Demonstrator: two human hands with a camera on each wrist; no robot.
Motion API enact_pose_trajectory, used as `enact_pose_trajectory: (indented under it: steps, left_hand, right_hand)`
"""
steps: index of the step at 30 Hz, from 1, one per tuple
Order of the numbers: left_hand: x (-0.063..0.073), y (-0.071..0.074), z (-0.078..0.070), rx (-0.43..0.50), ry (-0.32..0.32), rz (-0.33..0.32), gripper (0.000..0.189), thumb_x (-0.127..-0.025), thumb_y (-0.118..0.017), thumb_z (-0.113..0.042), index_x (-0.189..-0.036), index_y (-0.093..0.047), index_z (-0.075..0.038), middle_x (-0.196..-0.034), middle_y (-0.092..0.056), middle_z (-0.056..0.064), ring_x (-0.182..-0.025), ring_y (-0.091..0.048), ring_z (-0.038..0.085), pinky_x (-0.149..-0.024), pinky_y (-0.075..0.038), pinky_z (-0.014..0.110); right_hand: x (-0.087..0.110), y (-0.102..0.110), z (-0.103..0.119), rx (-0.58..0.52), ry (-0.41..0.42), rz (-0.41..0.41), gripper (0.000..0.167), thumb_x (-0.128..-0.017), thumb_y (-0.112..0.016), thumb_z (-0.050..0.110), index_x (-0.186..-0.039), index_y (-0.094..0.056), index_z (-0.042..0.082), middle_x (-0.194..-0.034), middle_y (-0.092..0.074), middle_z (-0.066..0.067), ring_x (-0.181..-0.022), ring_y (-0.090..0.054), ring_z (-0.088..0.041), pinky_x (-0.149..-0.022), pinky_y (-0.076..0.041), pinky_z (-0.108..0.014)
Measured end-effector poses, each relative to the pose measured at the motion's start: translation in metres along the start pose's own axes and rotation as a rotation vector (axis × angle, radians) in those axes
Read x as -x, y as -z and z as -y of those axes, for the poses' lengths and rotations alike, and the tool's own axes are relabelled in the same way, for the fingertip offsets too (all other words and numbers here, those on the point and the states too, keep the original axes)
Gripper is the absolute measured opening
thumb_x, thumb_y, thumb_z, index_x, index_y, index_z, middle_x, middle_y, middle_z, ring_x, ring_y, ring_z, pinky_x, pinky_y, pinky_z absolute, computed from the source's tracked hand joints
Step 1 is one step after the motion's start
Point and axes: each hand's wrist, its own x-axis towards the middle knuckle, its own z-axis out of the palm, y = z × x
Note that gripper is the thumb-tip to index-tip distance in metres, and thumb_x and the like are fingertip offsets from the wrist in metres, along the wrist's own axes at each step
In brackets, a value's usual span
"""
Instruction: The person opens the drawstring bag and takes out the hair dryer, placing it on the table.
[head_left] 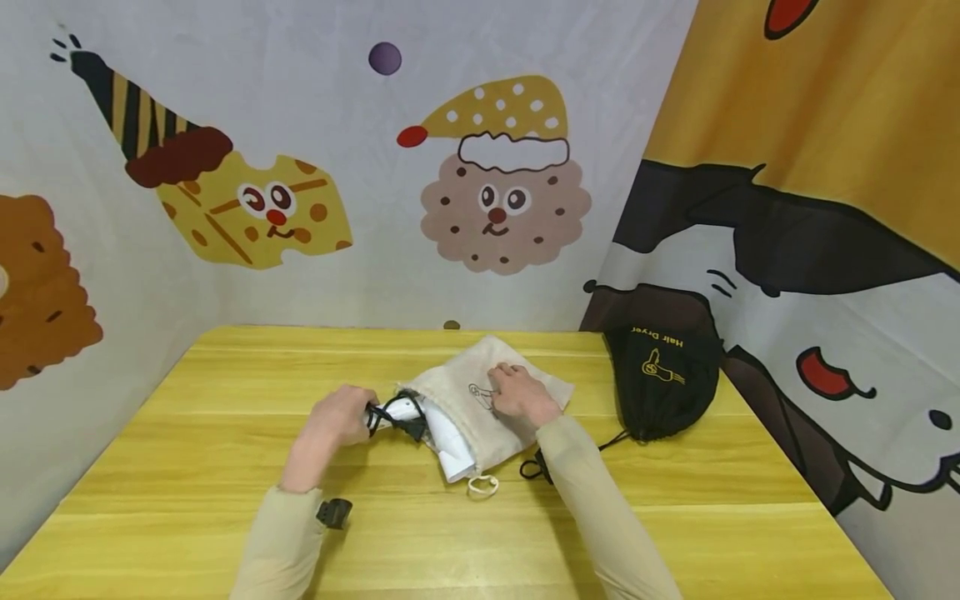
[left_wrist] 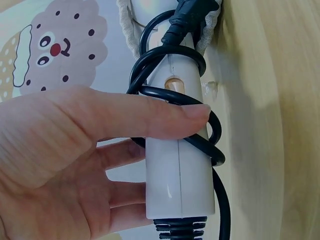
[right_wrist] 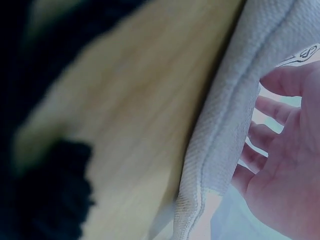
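Note:
A white hair dryer [head_left: 444, 433] lies partly inside a beige drawstring bag [head_left: 461, 373], its far part hidden by the cloth. My left hand [head_left: 343, 414] grips the handle [left_wrist: 181, 200], thumb across the front and fingers behind. Black cord [left_wrist: 167, 51] is wound around this handle, and its plug [head_left: 414, 427] sits near the bag's mouth. On top of the bag, my right hand [head_left: 522, 394] rests with fingers spread beside the printed dryer picture. The right wrist view shows those fingers [right_wrist: 262, 135] against the woven cloth.
To the right, a black drawstring bag [head_left: 663, 383] printed "Hair Dryer" leans at the back of the wooden table [head_left: 450, 550]. Its black cord end [head_left: 531, 469] lies by my right sleeve. A cartoon-printed curtain [head_left: 375, 250] hangs behind the table.

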Motion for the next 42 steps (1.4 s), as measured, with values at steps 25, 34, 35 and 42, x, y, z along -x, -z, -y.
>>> enact_pose_trajectory:
  steps: [25,34,35,42]
  left_hand:
    - [0.016,0.007,-0.007,-0.007,0.039,0.112,0.057,-0.060,-0.086,-0.014,-0.111,-0.063,-0.003,-0.102,-0.066,0.012,-0.080,-0.059,0.021,-0.071,-0.054,0.040]
    - [0.021,0.010,-0.010,-0.004,0.053,0.142,0.055,-0.059,-0.088,-0.018,-0.106,-0.062,-0.005,-0.096,-0.064,0.008,-0.077,-0.055,0.019,-0.067,-0.051,0.038]
    - [0.021,0.011,-0.010,-0.007,0.052,0.143,0.055,-0.059,-0.089,-0.019,-0.105,-0.062,-0.005,-0.095,-0.064,0.008,-0.076,-0.055,0.019,-0.067,-0.051,0.038]
    - [0.024,0.013,-0.012,-0.021,0.050,0.151,0.054,-0.058,-0.089,-0.021,-0.102,-0.062,-0.006,-0.090,-0.063,0.006,-0.074,-0.053,0.018,-0.065,-0.049,0.036]
  right_hand:
    - [0.000,-0.001,0.001,-0.011,-0.028,-0.015,0.053,-0.094,-0.045,0.024,-0.145,-0.037,0.012,-0.155,-0.031,-0.011,-0.142,-0.030,-0.034,-0.114,-0.029,-0.052]
    - [0.001,0.000,0.003,-0.024,-0.033,-0.011,0.053,-0.093,-0.046,0.023,-0.145,-0.037,0.012,-0.155,-0.030,-0.011,-0.142,-0.030,-0.034,-0.113,-0.030,-0.052]
    - [0.001,0.000,0.003,-0.021,-0.032,-0.011,0.053,-0.093,-0.046,0.023,-0.145,-0.037,0.013,-0.155,-0.031,-0.011,-0.141,-0.030,-0.034,-0.113,-0.030,-0.052]
    - [0.000,-0.001,0.002,-0.008,-0.020,-0.015,0.053,-0.093,-0.045,0.022,-0.145,-0.037,0.012,-0.154,-0.032,-0.010,-0.140,-0.032,-0.034,-0.112,-0.032,-0.052]
